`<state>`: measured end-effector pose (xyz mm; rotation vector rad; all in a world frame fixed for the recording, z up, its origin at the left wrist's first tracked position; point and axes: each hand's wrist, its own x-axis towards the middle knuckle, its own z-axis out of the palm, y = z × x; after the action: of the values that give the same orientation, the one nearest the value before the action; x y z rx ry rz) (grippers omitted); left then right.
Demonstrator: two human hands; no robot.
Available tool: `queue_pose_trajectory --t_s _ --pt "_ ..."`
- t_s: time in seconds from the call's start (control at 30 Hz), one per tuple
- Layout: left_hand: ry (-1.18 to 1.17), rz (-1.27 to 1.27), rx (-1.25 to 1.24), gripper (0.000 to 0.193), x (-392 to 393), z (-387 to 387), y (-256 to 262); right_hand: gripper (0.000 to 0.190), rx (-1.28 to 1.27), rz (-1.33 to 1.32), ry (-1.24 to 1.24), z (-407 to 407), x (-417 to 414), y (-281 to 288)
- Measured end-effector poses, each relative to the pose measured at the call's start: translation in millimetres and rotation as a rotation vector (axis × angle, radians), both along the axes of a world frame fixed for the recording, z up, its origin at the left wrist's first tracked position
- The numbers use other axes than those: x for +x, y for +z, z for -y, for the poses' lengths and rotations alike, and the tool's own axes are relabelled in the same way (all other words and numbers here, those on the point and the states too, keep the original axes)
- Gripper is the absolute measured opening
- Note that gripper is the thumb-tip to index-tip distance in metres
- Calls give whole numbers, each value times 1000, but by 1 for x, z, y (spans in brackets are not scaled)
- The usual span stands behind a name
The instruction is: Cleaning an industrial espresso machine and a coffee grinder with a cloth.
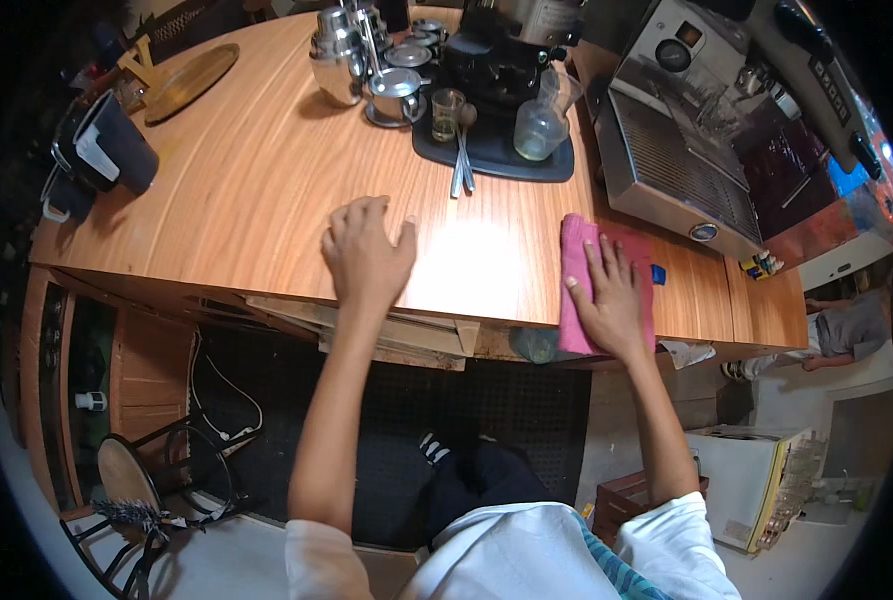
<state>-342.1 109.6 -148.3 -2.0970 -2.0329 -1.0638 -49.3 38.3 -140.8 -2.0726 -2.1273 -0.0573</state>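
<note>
My right hand (613,304) lies flat on a folded pink cloth (574,322), fingers spread over it. The cloth sits at the front edge of the wood-grain counter (251,187), and part of it hangs over. My left hand (368,259) is at the counter's front edge with its fingers apart and nothing in it. Whether it touches the wood I cannot tell. Beyond the hands, a black tray (491,166) bears a small glass (446,116), a glass carafe (542,124) and crossed metal spoons (461,169).
An espresso machine (679,161) stands at the right. Metal shakers (338,64) and a lidded metal cup (394,94) are behind the tray. At the left are a dark pitcher (128,142) and a wooden board (191,82). A chair (128,472) stands below. Another person (851,330) is at far right.
</note>
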Motion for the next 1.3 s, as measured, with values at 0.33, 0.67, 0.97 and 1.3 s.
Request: queue_pose_trajectory --t_s 0.33,0.67,0.97,1.3 --pt "-101 29 -282 38 78 -75 30 67 44 -141 204 -16 -50 1" --pt "-291 410 -617 29 45 -130 63 67 -99 -157 175 -82 -145 7" --pt "-320 32 -345 27 47 -119 38 60 135 -338 48 -34 -86 -15" --pt "-650 55 -299 39 13 -78 65 63 -22 46 -487 -2 -43 -3"
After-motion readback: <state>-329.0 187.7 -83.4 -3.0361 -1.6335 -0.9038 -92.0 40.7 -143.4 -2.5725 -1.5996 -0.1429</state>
